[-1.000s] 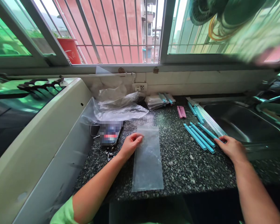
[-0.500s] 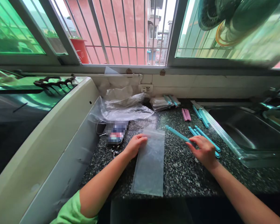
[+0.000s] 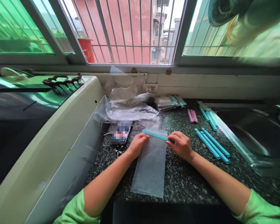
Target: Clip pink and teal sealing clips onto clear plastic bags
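A clear plastic bag (image 3: 150,165) lies flat on the speckled dark countertop (image 3: 189,180). My left hand (image 3: 137,145) rests on the bag's upper left corner, fingers curled onto the plastic. My right hand (image 3: 181,144) pinches one end of a long blue strip (image 3: 155,134) and holds it across the bag's top edge, its far end reaching my left fingertips. A few more blue strips (image 3: 212,144) lie to the right of my right hand.
A phone (image 3: 120,132) lies left of the bag, with crumpled clear plastic (image 3: 126,107) behind it. Pink strips (image 3: 192,115), more blue strips (image 3: 208,114) and packed bags (image 3: 168,102) sit near the wall. A steel sink (image 3: 254,133) is at right, a white appliance (image 3: 56,146) at left.
My right hand picked a blue strip from the pile at right and carried it left to the top of the bag. My left hand stayed on the bag's corner.
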A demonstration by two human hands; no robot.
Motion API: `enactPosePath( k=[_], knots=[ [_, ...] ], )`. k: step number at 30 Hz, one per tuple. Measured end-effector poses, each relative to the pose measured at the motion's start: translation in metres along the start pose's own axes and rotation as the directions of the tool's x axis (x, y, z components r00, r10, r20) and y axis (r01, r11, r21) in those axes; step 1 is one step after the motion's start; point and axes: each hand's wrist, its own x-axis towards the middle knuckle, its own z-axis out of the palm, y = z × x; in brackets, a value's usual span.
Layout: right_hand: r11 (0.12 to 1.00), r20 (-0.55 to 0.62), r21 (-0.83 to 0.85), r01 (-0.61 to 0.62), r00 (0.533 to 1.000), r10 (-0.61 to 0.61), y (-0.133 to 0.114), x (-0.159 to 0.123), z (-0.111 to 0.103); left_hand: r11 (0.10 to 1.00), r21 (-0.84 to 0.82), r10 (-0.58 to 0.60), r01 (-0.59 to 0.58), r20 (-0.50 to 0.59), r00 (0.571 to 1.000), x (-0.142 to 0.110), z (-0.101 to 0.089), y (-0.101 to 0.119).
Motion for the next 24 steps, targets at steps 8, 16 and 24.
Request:
enactPosePath(
  k=[8,16,24],
  knots=[
    [1.0,0.054,-0.007,-0.009,0.998,0.009,0.009,-0.006,-0.005,0.998,0.056,0.024,-0.026,0.043,0.999,0.0,-0.001,-0.004],
    [1.0,0.071,-0.029,-0.006,0.997,0.008,0.014,-0.008,-0.005,0.996,0.026,0.085,-0.086,0.045,0.995,0.001,-0.004,-0.004],
    [1.0,0.082,-0.011,0.017,0.996,-0.016,0.011,-0.008,-0.006,0.993,-0.111,-0.041,0.045,0.035,0.999,0.001,-0.002,-0.004]
  ],
)
